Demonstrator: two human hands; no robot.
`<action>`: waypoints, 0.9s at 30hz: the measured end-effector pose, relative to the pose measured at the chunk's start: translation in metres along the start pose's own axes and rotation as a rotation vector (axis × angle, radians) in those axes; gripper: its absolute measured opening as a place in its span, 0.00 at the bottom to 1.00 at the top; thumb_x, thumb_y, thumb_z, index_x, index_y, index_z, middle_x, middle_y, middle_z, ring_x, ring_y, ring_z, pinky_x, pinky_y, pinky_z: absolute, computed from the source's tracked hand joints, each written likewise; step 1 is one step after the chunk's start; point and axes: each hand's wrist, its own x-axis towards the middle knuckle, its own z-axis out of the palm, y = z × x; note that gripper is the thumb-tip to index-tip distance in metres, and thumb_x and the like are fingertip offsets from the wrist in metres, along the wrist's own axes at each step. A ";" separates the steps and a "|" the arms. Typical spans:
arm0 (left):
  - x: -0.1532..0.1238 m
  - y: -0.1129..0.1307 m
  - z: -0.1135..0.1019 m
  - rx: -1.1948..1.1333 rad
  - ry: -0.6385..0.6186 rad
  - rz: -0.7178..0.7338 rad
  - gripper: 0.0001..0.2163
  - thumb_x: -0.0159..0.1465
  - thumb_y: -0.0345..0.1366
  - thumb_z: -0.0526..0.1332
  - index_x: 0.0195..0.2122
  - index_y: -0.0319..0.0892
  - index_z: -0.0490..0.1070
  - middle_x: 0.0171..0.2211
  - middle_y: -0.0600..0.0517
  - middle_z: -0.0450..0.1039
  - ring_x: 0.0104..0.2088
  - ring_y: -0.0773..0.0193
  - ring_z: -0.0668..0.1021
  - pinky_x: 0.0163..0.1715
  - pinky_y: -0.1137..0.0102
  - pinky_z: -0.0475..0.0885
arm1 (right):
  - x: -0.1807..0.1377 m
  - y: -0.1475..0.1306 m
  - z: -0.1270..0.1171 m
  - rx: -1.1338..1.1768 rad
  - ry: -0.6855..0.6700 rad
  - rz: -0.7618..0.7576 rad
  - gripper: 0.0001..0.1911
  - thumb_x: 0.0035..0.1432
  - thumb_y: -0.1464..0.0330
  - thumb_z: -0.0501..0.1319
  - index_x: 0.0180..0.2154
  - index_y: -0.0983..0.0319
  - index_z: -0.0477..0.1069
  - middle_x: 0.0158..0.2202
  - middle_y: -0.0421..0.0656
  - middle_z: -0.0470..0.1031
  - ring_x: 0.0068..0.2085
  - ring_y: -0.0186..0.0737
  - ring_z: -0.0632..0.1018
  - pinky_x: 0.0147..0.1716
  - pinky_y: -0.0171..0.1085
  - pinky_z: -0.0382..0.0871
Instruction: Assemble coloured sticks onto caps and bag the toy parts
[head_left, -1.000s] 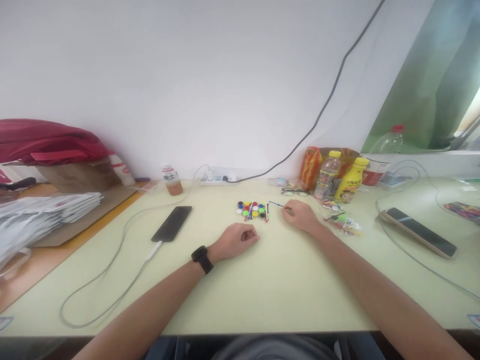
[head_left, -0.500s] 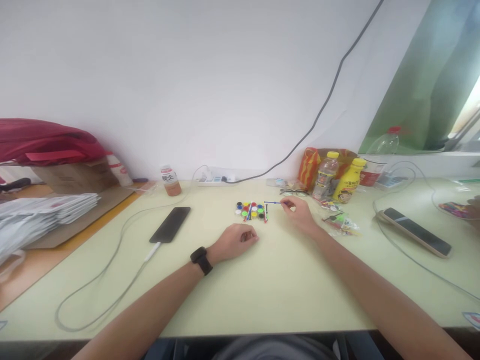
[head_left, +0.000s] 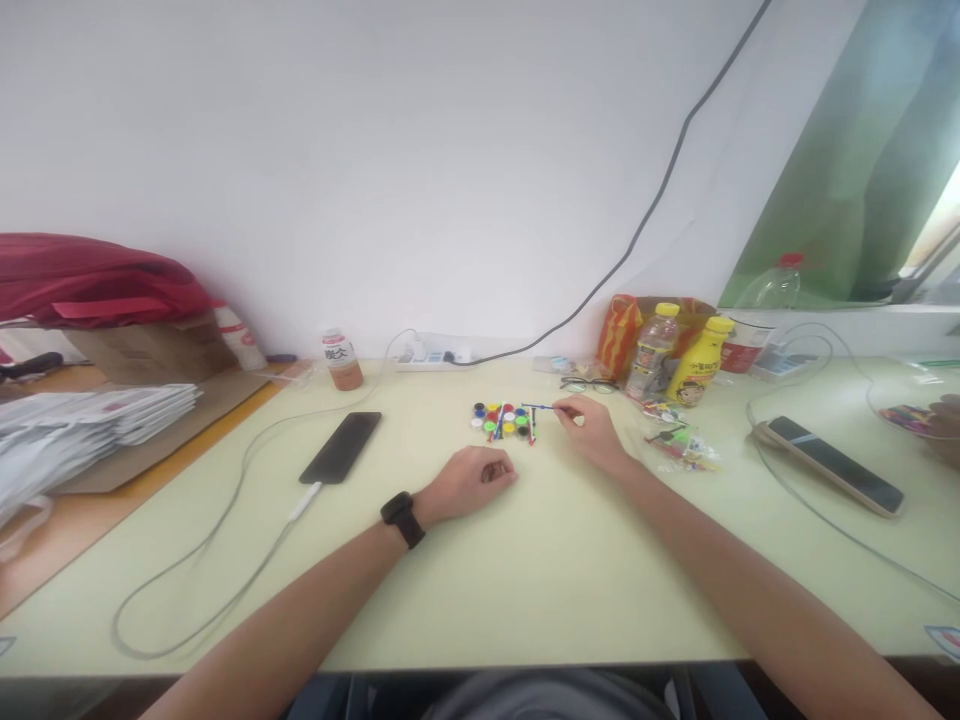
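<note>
My right hand [head_left: 591, 425] pinches one end of a thin blue plastic stick [head_left: 538, 407], which points left over the far edge of a group of small parts. Below it lie coloured round discs [head_left: 509, 430] in black, blue, yellow, red, white and green, set close together in rows. Among the discs rests a bundle of thin coloured sticks [head_left: 496, 424]; more dark and red sticks [head_left: 532, 427] lie at their right side. My left hand [head_left: 466, 482], with a black watch at the wrist, rests on the table nearer to me, fingers curled and nothing visible in them.
A phone [head_left: 340, 447] on a charging cable lies left. To the right are clear bags of small parts [head_left: 683, 445], a yellow bottle [head_left: 699, 362], a clear drink bottle [head_left: 652, 352], glasses [head_left: 589, 384] and another phone [head_left: 835, 465]. A labelled bottle [head_left: 342, 361] stands at the back left.
My right hand has shifted slightly left, carrying the blue stick further over the discs and sticks. My left hand has stayed in place.
</note>
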 end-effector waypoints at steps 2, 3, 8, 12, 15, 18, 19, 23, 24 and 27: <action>0.000 0.000 0.000 -0.005 0.003 -0.004 0.10 0.66 0.42 0.61 0.35 0.44 0.78 0.27 0.53 0.74 0.28 0.64 0.72 0.29 0.71 0.64 | 0.000 0.001 0.000 -0.002 -0.008 -0.004 0.11 0.63 0.64 0.58 0.38 0.58 0.79 0.38 0.46 0.82 0.37 0.45 0.81 0.42 0.46 0.79; 0.000 0.000 0.000 -0.006 0.004 -0.005 0.10 0.66 0.42 0.61 0.35 0.44 0.78 0.27 0.53 0.74 0.28 0.64 0.72 0.29 0.71 0.64 | 0.000 0.001 0.000 -0.004 -0.014 -0.007 0.11 0.63 0.64 0.58 0.38 0.58 0.79 0.38 0.46 0.82 0.37 0.45 0.81 0.41 0.46 0.79; 0.000 -0.001 0.000 -0.002 0.000 0.001 0.09 0.66 0.41 0.61 0.35 0.44 0.78 0.27 0.53 0.74 0.28 0.65 0.73 0.30 0.71 0.64 | -0.001 0.001 0.002 -0.025 -0.044 -0.028 0.11 0.64 0.65 0.57 0.37 0.59 0.79 0.37 0.46 0.81 0.37 0.45 0.80 0.38 0.44 0.77; 0.000 0.000 0.000 0.001 -0.001 -0.005 0.09 0.66 0.41 0.60 0.35 0.44 0.78 0.27 0.53 0.74 0.28 0.65 0.73 0.29 0.71 0.63 | -0.003 -0.001 0.003 -0.056 -0.087 -0.052 0.12 0.65 0.67 0.56 0.40 0.58 0.79 0.37 0.46 0.80 0.37 0.45 0.79 0.38 0.43 0.76; 0.000 0.001 0.000 -0.003 0.003 -0.014 0.10 0.65 0.42 0.61 0.35 0.44 0.78 0.28 0.53 0.74 0.28 0.64 0.72 0.29 0.71 0.64 | -0.005 -0.004 0.004 -0.081 -0.131 -0.074 0.14 0.66 0.69 0.54 0.42 0.58 0.79 0.38 0.46 0.80 0.37 0.45 0.79 0.41 0.44 0.76; 0.000 0.001 0.000 -0.004 0.003 -0.013 0.10 0.65 0.42 0.61 0.35 0.44 0.78 0.27 0.53 0.74 0.28 0.64 0.72 0.29 0.71 0.64 | -0.005 -0.004 0.005 -0.104 -0.178 -0.098 0.16 0.65 0.72 0.53 0.45 0.58 0.79 0.42 0.46 0.80 0.42 0.45 0.80 0.47 0.44 0.75; 0.000 0.001 0.000 -0.005 0.002 -0.011 0.10 0.65 0.42 0.61 0.35 0.44 0.78 0.27 0.53 0.74 0.28 0.64 0.72 0.29 0.71 0.64 | -0.005 -0.004 0.005 -0.111 -0.192 -0.105 0.16 0.65 0.73 0.53 0.45 0.58 0.79 0.43 0.47 0.80 0.43 0.45 0.80 0.48 0.43 0.74; 0.000 0.000 0.000 0.001 0.000 -0.005 0.10 0.66 0.42 0.61 0.35 0.44 0.78 0.27 0.54 0.74 0.28 0.65 0.73 0.29 0.71 0.64 | -0.005 -0.004 0.005 -0.139 -0.241 -0.131 0.18 0.65 0.75 0.52 0.47 0.58 0.78 0.45 0.47 0.79 0.46 0.45 0.80 0.50 0.43 0.73; 0.000 -0.001 0.000 0.003 -0.001 -0.004 0.10 0.66 0.42 0.61 0.35 0.44 0.78 0.27 0.54 0.74 0.28 0.65 0.73 0.29 0.71 0.64 | -0.004 -0.004 0.006 -0.146 -0.250 -0.138 0.18 0.65 0.75 0.51 0.46 0.59 0.77 0.46 0.47 0.78 0.46 0.45 0.79 0.51 0.43 0.73; 0.001 -0.001 0.001 0.007 -0.002 -0.001 0.09 0.66 0.42 0.61 0.36 0.44 0.78 0.27 0.54 0.74 0.28 0.65 0.73 0.30 0.71 0.63 | -0.004 -0.007 0.007 -0.171 -0.271 -0.153 0.17 0.66 0.76 0.50 0.47 0.60 0.76 0.46 0.49 0.77 0.47 0.45 0.78 0.52 0.44 0.72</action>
